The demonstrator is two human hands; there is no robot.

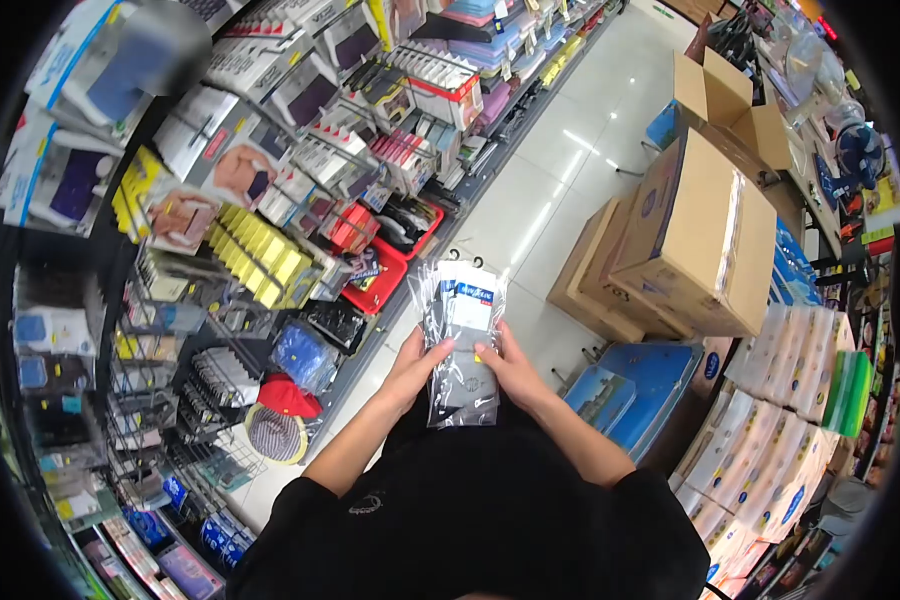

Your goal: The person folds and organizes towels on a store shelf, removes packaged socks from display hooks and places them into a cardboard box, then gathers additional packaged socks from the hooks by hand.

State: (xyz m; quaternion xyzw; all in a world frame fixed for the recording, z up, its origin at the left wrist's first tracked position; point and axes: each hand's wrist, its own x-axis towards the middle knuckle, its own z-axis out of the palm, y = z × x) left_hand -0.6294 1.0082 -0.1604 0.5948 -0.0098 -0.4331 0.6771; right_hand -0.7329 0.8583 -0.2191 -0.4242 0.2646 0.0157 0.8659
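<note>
Held packets: a stack of flat, clear plastic packets with grey contents and a white-and-blue card (pixel 465 350), held in front of the black-shirted torso, above the pale tiled floor (pixel 560 140).
Left hand: the left hand (pixel 410 370) grips the left edge, thumb pressed on the front; its other fingers are mostly hidden behind, so their spread cannot be told.
Right hand: the right hand (pixel 513 368) pinches the opposite edge, thumb on the front, fingers largely out of sight.
Handling: probably light, with soft contents; the glossy film looks slippery, and loose packets could slide over each other.
Best hold: both long edges, thumbs in front; the small black hooks (pixel 466 260) at the top look easily bent.
Left side: a crowded display of boxed and bagged garments (pixel 240 170), with bright red plastic trays (pixel 378 275) near the packets; projecting wires could snag the film.
Right side: a large brown cardboard box (pixel 670 220), a flat blue panel (pixel 660 390) and white wrapped packs (pixel 760 435) narrow the aisle.
</note>
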